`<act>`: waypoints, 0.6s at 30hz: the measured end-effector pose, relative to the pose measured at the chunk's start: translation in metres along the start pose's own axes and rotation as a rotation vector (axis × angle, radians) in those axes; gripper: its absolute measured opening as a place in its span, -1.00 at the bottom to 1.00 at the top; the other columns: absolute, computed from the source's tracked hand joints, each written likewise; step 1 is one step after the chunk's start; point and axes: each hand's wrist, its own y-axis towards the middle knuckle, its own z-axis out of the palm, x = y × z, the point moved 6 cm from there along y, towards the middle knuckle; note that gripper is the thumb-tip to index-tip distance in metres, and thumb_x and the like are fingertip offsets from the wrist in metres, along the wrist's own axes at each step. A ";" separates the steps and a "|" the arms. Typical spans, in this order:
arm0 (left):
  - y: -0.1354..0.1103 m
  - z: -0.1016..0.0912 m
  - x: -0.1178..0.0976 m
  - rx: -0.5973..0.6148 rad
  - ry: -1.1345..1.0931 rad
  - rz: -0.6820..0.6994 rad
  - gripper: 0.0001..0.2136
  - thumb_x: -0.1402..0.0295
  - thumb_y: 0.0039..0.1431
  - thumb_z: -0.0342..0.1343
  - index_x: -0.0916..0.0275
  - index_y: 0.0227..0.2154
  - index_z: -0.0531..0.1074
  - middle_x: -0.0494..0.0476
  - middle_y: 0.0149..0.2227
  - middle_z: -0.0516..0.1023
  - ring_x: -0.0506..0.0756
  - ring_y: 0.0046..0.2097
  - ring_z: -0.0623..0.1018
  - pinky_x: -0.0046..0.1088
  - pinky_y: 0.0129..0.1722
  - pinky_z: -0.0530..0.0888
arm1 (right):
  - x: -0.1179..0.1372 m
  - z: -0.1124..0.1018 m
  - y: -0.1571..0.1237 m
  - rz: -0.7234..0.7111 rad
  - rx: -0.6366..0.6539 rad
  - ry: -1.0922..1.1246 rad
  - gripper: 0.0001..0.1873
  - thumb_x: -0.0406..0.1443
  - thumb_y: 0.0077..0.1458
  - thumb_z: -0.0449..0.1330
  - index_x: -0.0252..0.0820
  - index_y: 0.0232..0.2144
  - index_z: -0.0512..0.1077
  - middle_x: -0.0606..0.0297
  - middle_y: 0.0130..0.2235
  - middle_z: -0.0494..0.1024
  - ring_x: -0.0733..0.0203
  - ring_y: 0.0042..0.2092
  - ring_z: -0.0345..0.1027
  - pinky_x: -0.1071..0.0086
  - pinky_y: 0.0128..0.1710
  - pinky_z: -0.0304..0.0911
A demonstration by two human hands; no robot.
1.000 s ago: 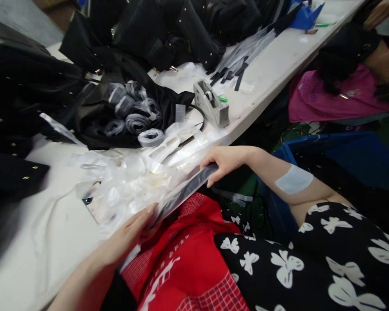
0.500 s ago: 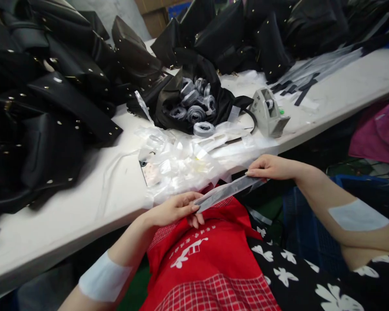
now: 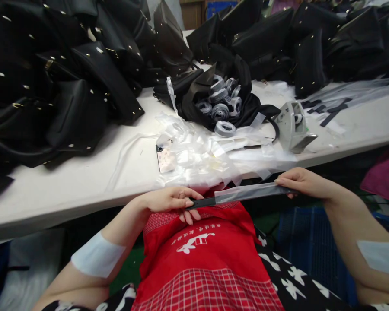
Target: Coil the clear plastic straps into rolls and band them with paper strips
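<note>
Between my hands stretches a black strap (image 3: 207, 202) with a clear plastic sleeve (image 3: 244, 192) over most of its length. My left hand (image 3: 175, 204) pinches the bare black end between thumb and fingers. At the other end, my right hand (image 3: 298, 180) has its thumb and fingers closed on the sleeved part. The strap is held nearly level, just off the table's front edge and above the red apron (image 3: 201, 255). A heap of clear plastic pieces (image 3: 201, 160) lies on the table behind it.
Several black bags (image 3: 81, 116) crowd the left and back of the white table (image 3: 129, 160). A phone (image 3: 166, 157) lies by the plastic heap. Grey coiled rolls (image 3: 220, 111) fill an open black bag. A grey tape dispenser (image 3: 293, 127) stands right; sleeved straps (image 3: 353, 97) lie beyond.
My hands are farther apart, with more of the strip stretched between them. A bare black end now shows beside my left hand. The camera view has shifted, so the table appears more level.
</note>
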 end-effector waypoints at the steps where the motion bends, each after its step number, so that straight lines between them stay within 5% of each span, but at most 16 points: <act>1: -0.004 -0.002 0.000 0.002 0.003 -0.001 -0.55 0.16 0.27 0.07 0.28 0.13 0.28 0.32 -0.18 0.62 0.11 -0.26 0.62 -0.43 -0.30 0.49 | 0.000 -0.003 -0.002 -0.005 -0.015 0.001 -0.46 0.10 0.12 0.09 -0.23 -0.59 0.37 0.31 -0.64 0.37 0.34 -0.59 0.20 0.44 -0.56 0.03; 6: -0.013 -0.007 0.004 0.027 -0.003 -0.031 -0.66 0.17 0.25 0.09 0.27 -0.01 0.37 0.25 -0.23 0.63 0.05 -0.33 0.61 -0.50 -0.35 0.48 | 0.002 -0.006 -0.008 -0.015 -0.028 -0.015 -0.47 0.05 0.18 0.04 -0.25 -0.58 0.38 0.28 -0.63 0.37 0.35 -0.58 0.20 0.41 -0.54 0.03; 9: -0.009 0.000 0.006 0.100 0.004 -0.061 -0.71 0.18 0.23 0.11 0.27 -0.12 0.44 0.14 -0.43 0.61 0.03 -0.44 0.57 -0.53 -0.45 0.46 | 0.002 -0.006 -0.004 -0.027 -0.028 -0.029 -0.47 0.06 0.15 0.07 -0.25 -0.59 0.38 0.31 -0.63 0.36 0.34 -0.57 0.21 0.44 -0.54 0.05; 13: -0.002 0.016 0.015 0.196 -0.085 -0.093 -0.71 0.18 0.24 0.07 0.33 -0.26 0.53 -0.05 -0.72 0.33 -0.04 -0.68 0.35 -0.57 -0.64 0.35 | 0.004 -0.010 0.002 -0.084 -0.076 -0.016 -0.47 0.08 0.08 0.13 -0.25 -0.61 0.37 0.38 -0.64 0.33 0.34 -0.58 0.19 0.47 -0.56 0.05; 16: -0.004 0.016 -0.002 0.143 -0.257 0.106 -0.72 0.20 0.25 0.04 0.31 -0.33 0.54 -0.14 -0.79 0.13 -0.11 -0.78 0.14 -0.64 -0.76 0.22 | 0.012 -0.018 0.006 -0.181 -0.148 -0.004 -0.46 0.06 0.13 0.09 -0.26 -0.63 0.35 0.42 -0.64 0.28 0.37 -0.57 0.14 0.49 -0.55 0.02; 18: -0.007 0.004 -0.036 -0.046 -0.314 0.372 -0.77 0.21 0.23 0.07 0.25 -0.35 0.53 -0.17 -0.82 0.11 -0.12 -0.81 0.12 -0.67 -0.82 0.19 | 0.022 -0.015 0.009 -0.261 -0.133 -0.017 -0.48 0.03 0.15 0.08 -0.28 -0.57 0.40 0.44 -0.63 0.28 0.38 -0.56 0.12 0.50 -0.54 0.02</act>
